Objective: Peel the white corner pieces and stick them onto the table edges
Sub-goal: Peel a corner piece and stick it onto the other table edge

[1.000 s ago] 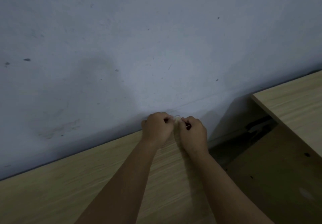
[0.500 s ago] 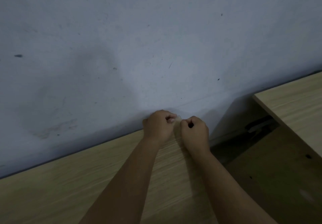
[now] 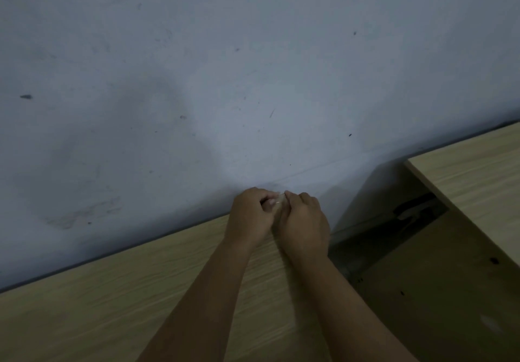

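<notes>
Both hands meet at the far right corner of a light wooden table (image 3: 118, 299), close to the wall. My left hand (image 3: 250, 215) and my right hand (image 3: 305, 221) have their fingers curled and pinch a small pale corner piece (image 3: 278, 199) between their fingertips. Only a thin sliver of that piece shows; the fingers hide the remainder. The table corner itself lies under my hands and is hidden.
A grey-white scuffed wall (image 3: 225, 80) rises right behind the table. A second wooden table (image 3: 478, 181) stands at the right, across a dark gap (image 3: 394, 229). A lower wooden board (image 3: 450, 291) lies below that gap.
My two hands have closed together, the right one sliding left until it touches the left hand. Both stay at the same table corner.
</notes>
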